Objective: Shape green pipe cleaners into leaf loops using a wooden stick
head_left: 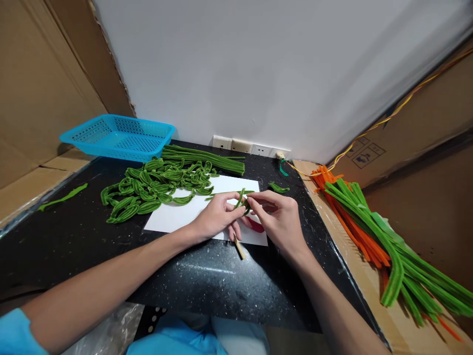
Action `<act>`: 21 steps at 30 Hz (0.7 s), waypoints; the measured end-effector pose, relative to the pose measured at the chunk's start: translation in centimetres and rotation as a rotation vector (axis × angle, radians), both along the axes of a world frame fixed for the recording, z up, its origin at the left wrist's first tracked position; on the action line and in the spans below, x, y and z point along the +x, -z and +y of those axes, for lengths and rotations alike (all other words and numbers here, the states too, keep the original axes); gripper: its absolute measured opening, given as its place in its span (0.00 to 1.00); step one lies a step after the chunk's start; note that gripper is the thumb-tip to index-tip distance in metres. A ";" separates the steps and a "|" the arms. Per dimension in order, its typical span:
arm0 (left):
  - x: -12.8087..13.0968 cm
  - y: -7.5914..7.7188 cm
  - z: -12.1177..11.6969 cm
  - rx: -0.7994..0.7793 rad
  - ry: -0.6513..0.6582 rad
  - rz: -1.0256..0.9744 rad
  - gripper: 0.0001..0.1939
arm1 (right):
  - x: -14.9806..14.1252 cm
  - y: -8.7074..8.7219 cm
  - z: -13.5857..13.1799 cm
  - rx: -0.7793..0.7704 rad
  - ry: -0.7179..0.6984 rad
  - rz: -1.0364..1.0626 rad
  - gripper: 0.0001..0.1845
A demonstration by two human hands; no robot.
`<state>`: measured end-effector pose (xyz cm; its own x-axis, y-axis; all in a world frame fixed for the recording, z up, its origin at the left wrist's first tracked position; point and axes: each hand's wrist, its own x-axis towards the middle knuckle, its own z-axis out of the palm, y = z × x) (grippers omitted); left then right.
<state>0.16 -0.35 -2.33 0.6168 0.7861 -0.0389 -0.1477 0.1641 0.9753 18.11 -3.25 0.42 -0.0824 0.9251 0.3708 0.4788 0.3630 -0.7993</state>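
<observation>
My left hand and my right hand meet over a white sheet of paper on the black table. Both pinch one green pipe cleaner, which is bent between the fingertips. A thin wooden stick pokes out beneath my left hand, and something red lies under my right hand. A pile of looped green pipe cleaners lies to the left on the paper and table.
Straight green pipe cleaners lie behind the pile. A blue plastic basket stands at the back left. Long green and orange pipe cleaners rest on cardboard at the right. Wall sockets line the back edge.
</observation>
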 end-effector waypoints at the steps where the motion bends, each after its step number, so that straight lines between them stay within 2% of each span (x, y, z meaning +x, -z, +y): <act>1: 0.0 0.0 0.0 -0.005 -0.001 0.003 0.20 | 0.0 0.0 0.0 0.025 -0.001 -0.029 0.09; 6: -0.1 0.0 0.0 -0.004 0.006 0.015 0.19 | 0.2 -0.1 0.0 0.070 -0.045 -0.123 0.09; 14: -0.3 -0.2 0.1 -0.008 0.051 0.038 0.20 | 0.0 0.8 0.2 0.182 -0.020 -0.263 0.09; 18: -0.3 -0.2 0.1 0.008 0.052 0.040 0.20 | -0.1 0.9 0.1 0.153 0.002 -0.258 0.10; 21: -0.1 -0.2 0.1 0.003 0.025 0.017 0.21 | -0.2 0.7 0.1 0.078 0.003 -0.160 0.09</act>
<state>0.02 -0.26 -2.13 0.6356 0.7706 -0.0469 -0.1273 0.1646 0.9781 17.96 -3.19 -0.28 -0.1434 0.8944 0.4237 0.5988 0.4193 -0.6824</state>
